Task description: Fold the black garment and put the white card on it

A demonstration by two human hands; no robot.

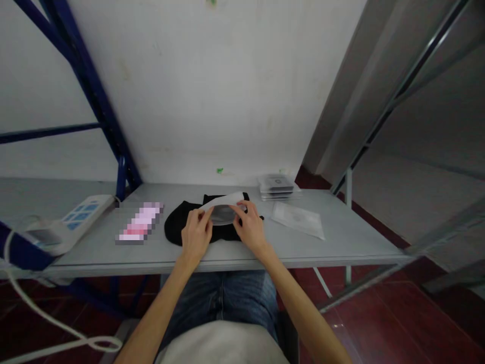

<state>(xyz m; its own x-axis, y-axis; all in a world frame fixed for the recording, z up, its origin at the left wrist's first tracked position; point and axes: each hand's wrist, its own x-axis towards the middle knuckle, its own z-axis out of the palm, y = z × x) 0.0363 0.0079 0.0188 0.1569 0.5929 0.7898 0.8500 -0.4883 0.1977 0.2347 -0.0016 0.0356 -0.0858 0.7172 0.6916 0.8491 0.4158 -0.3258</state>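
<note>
Hands (196,233) (249,228) hold clear packet (223,212) over black sock (178,230); no readable writing.

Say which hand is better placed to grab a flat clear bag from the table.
Right, probably. The right hand is on the bag's side, bare table between them. The left hand would have to cross over. Both now pinch a clear sleeve over black cloth.

On the table (341,242), the socks (178,227) lie in the middle near the front edge, with the clear bag (224,212) over them, between the left hand (196,236) and the right hand (250,230). Right of them lies a flat packet (299,220); behind it, by the wall, a stack of packets (277,187). At the far left sits a power strip (76,217).
</note>
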